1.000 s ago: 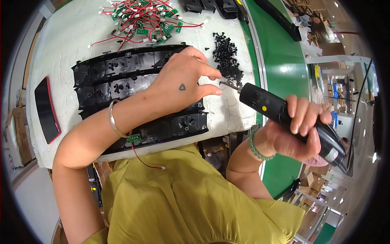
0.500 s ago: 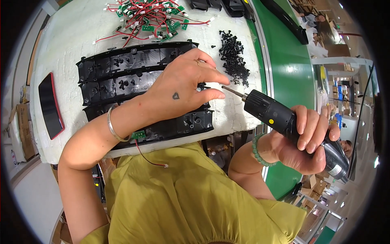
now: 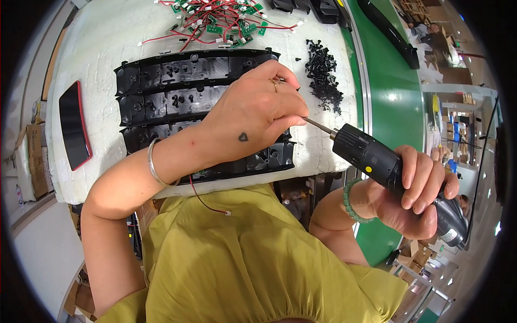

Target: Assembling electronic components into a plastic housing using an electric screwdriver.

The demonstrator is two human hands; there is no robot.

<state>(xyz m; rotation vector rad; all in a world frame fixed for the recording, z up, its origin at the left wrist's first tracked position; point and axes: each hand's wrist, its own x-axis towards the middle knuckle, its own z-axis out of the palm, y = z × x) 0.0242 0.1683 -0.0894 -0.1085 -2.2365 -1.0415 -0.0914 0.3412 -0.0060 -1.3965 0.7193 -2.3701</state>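
Observation:
My right hand (image 3: 412, 199) is wrapped round a black electric screwdriver (image 3: 363, 153), whose thin bit points up and to the left. At the bit's tip, my left hand (image 3: 256, 107) has its thumb and index finger pinched together; whatever lies between them is hidden. Below my left arm, three curved black plastic housings (image 3: 186, 70) lie in rows, the nearest partly covered. Small black screws sit in the housings. From the nearest one, a red and black wire (image 3: 202, 202) with a white plug hangs over the table edge.
A pile of black screws (image 3: 323, 75) lies beyond the screwdriver. Green circuit boards with red wires (image 3: 221, 24) are heaped at the back. A dark phone-like slab with a red edge (image 3: 74, 126) lies at left. Black plastic parts (image 3: 326, 11) stand at the back right, beside a green surface (image 3: 390, 102).
My left thumb and index finger, apart before, have closed at the tip of the bit. The bit and fingertips have come together. The whole view has shifted slightly.

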